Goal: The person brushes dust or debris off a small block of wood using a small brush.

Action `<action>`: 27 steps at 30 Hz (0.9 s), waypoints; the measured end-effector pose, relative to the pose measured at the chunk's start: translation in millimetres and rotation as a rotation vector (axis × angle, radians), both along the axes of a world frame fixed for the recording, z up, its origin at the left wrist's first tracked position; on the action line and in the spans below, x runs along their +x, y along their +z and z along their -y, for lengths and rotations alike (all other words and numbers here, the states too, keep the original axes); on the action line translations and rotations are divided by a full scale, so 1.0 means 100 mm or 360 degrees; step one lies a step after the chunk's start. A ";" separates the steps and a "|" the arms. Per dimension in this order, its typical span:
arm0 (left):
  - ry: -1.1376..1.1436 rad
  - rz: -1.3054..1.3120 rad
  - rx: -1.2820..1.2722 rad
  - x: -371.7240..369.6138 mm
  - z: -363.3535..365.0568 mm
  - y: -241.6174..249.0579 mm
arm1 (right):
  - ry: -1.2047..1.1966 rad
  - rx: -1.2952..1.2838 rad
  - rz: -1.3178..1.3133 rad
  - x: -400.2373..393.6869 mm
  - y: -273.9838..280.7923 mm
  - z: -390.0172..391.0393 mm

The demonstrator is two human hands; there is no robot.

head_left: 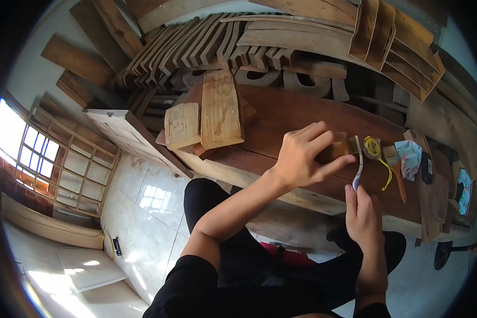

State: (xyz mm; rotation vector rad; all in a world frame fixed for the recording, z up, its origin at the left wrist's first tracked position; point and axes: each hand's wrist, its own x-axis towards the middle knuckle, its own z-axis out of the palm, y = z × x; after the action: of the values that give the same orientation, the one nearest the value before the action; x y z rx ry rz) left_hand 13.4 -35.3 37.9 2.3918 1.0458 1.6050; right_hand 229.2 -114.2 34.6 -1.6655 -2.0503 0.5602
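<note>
My right hand (364, 214) grips the lower handle of a toothbrush (360, 164), which stands roughly upright with its bristles facing left. The bristles are right beside a small brown wooden piece (333, 152). Around that piece my left hand (305, 156) is closed, with the thumb reaching under it toward the brush; part of the piece is hidden by the fingers. Both hands are over the front part of a reddish-brown wooden bench (286, 114). Just right of the toothbrush lies a yellow corded item (373, 149), then a paintbrush (398, 183) with an orange-brown handle.
A crumpled patterned cloth (409, 157) and a black object (426, 169) lie at the bench's right end. Two pale wood blocks (182, 124) (221, 111) rest at its left. Behind are stacked curved wooden slats (196, 45) and a slatted wooden rack (395, 47).
</note>
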 end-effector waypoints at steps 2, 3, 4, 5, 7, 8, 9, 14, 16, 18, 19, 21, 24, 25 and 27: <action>0.0022 0.0036 -0.0003 0.01 -0.03 -0.03 | -0.0088 0.0127 0.0099 0.14 -0.30 -0.21; 0.0025 0.0035 -0.0010 0.00 -0.02 -0.04 | -0.0211 0.0145 0.0100 0.27 -0.62 -0.39; 0.0029 0.0039 -0.0011 0.00 -0.02 -0.04 | -0.0181 0.0153 0.0073 0.27 -0.60 -0.34; 0.0034 0.0050 -0.0003 0.00 -0.04 -0.04 | -0.0150 0.0169 0.0053 0.27 -0.54 -0.25; 0.0010 0.0019 0.0032 -0.02 -0.06 -0.01 | -0.0015 0.0108 -0.0057 0.03 -0.01 -0.03; -0.0012 -0.0001 0.0016 -0.01 -0.01 -0.04 | 0.0096 0.0146 -0.0136 0.01 -0.06 0.05; -0.0011 0.0021 0.0004 -0.01 -0.01 -0.05 | 0.0076 0.0057 -0.0105 0.01 -0.03 0.05; 0.0032 0.0092 -0.0008 -0.03 -0.07 -0.07 | -0.0088 0.0215 0.0019 0.24 -0.54 -0.33; -0.0002 0.0077 0.0023 -0.04 -0.08 -0.02 | -0.0027 0.0020 -0.0012 0.06 -0.08 -0.08; -0.0014 0.0064 -0.0015 -0.03 -0.01 -0.05 | 0.0106 0.0119 -0.0149 0.01 -0.09 0.04; -0.0008 0.0055 -0.0017 -0.03 -0.03 -0.05 | 0.0096 0.0177 -0.0128 0.02 -0.12 -0.04; -0.0015 0.0043 -0.0053 -0.01 -0.03 -0.03 | -0.0010 0.0397 0.0043 0.24 -0.55 -0.32; -0.0041 0.0023 -0.0062 -0.01 -0.05 0.00 | -0.0090 0.0070 0.0043 0.29 -0.51 -0.30; -0.0055 0.0013 -0.0010 -0.01 -0.08 0.00 | -0.0009 0.0034 -0.0040 0.17 -0.28 -0.19; -0.0110 -0.0006 0.0025 -0.02 -0.08 -0.03 | 0.0147 0.0173 -0.0247 -0.02 -0.08 0.01</action>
State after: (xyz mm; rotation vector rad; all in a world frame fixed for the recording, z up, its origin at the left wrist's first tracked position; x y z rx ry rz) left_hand 11.5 -27.2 34.7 2.4139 0.9432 1.5926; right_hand 227.7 -115.6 26.7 -1.4259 -2.0151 0.5790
